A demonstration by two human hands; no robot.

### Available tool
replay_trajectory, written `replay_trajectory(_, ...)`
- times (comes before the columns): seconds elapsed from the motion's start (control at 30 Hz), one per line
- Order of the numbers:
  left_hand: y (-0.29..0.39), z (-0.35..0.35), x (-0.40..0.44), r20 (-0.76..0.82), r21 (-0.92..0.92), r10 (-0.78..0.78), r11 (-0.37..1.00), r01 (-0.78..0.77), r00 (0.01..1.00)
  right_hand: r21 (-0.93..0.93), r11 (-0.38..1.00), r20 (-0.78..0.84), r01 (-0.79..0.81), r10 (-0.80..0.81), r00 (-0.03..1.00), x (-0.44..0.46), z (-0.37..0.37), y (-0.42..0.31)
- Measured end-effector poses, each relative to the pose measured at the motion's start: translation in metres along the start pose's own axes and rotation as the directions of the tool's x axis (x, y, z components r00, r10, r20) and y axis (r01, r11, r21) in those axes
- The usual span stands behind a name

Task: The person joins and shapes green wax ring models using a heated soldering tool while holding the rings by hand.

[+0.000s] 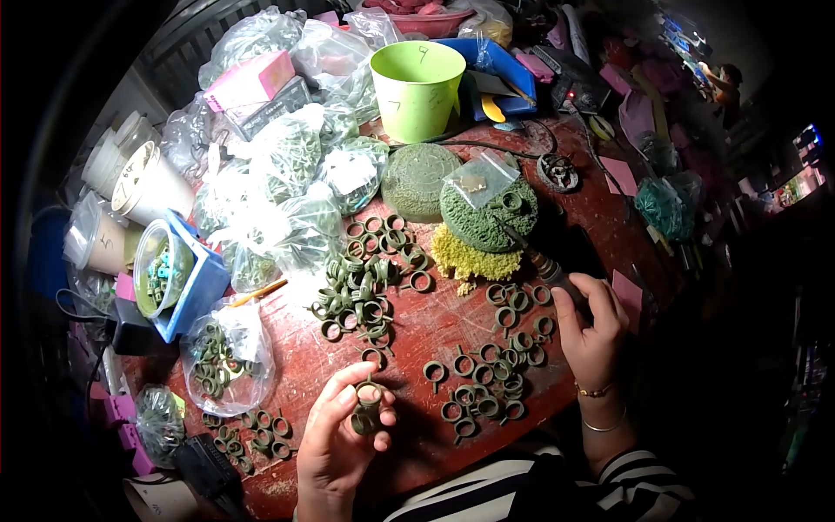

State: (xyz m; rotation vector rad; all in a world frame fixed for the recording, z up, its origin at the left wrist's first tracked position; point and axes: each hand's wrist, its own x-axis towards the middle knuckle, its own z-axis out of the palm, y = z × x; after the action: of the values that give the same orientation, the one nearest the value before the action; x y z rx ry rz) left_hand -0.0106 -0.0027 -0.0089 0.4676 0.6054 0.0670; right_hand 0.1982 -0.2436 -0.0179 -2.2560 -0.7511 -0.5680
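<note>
My left grip [335, 426] pinches small dark-green round rings [363, 424] between its fingertips [347, 398], above the worn red surface [409, 339], while my right grip [596, 335] is wrapped around a slim dark pen-shaped tool [546, 268].

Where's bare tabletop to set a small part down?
Red tabletop between the central ring pile and the right ring cluster; also a smaller patch between the clear bag of rings and the left hand. Crowded: back left, heaped with plastic bags.

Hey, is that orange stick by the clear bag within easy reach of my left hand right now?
Probably yes: bare red tabletop lies between the left hand and the orange stick, though that hand holds green rings.
</note>
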Motion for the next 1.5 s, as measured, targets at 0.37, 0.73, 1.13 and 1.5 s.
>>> replay_trajectory(0.37,0.001,0.000,0.000,0.017,-0.017,0.001,1.000,-0.001,1.000,0.011,1.000,0.010,-0.006,0.006,1.000,0.000,0.001,0.001)
replay_trajectory(0.73,0.002,0.003,-0.001,-0.003,0.013,0.005,1.000,-0.005,1.000,0.023,1.000,0.002,0.012,-0.012,1.000,0.000,0.003,0.005)
replay_trajectory(1.13,0.003,0.000,-0.002,0.047,0.003,-0.026,1.000,0.025,0.999,-0.003,0.999,0.035,-0.049,0.049,0.998,0.001,0.001,0.000)
replay_trajectory(1.5,0.004,0.001,0.000,0.031,0.052,-0.021,0.998,0.019,0.999,0.144,0.985,0.123,0.099,-0.117,0.985,-0.012,-0.014,-0.039)
